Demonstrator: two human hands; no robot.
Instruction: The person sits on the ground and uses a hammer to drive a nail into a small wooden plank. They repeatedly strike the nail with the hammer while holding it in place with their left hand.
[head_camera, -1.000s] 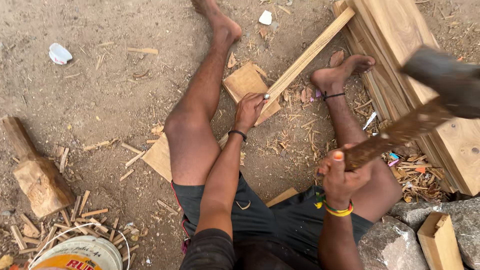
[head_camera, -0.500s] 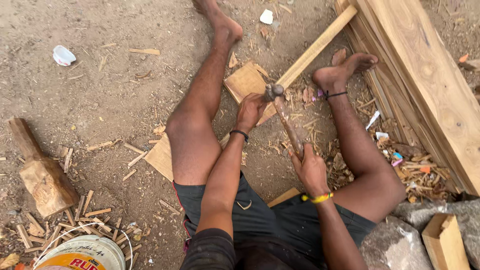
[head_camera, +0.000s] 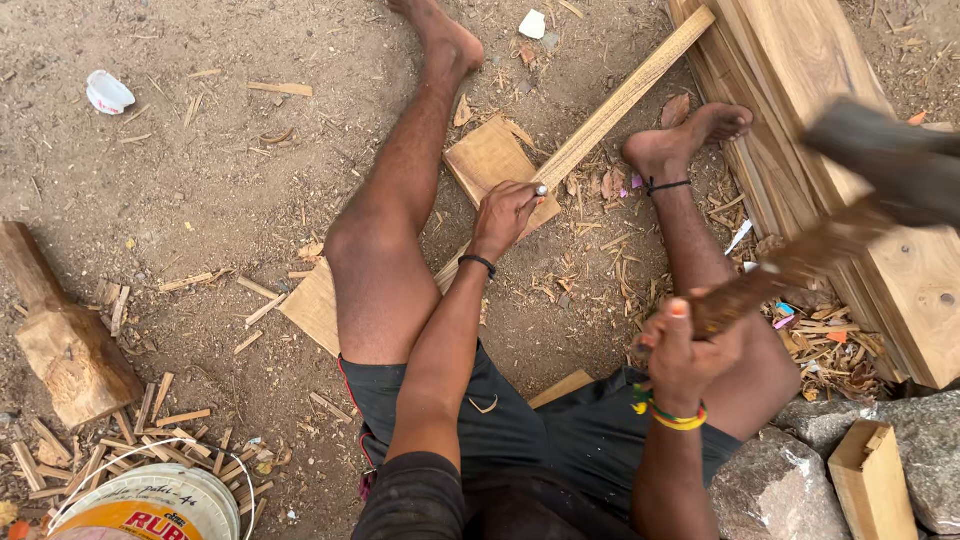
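Observation:
I sit on the dirt with both legs spread. My left hand (head_camera: 507, 214) grips a small metal chisel (head_camera: 540, 189) held upright against a square wooden block (head_camera: 485, 158) that lies by a long wooden slat (head_camera: 625, 98). My right hand (head_camera: 683, 350) is shut on the wooden handle of a hammer (head_camera: 880, 165), raised high at the right and blurred. A second flat board (head_camera: 312, 308) pokes out from under my left thigh.
Wide planks (head_camera: 850, 70) are stacked at the right, over wood shavings (head_camera: 830, 350). A wooden mallet (head_camera: 60, 335) and several small sticks (head_camera: 120, 450) lie at the left by a plastic bucket (head_camera: 150, 505). Rocks (head_camera: 790, 480) and a wood block (head_camera: 872, 482) sit bottom right.
The hammer was raised, came down onto the chisel half a second ago, and is now lifted high to the right again. My left hand stayed on the chisel.

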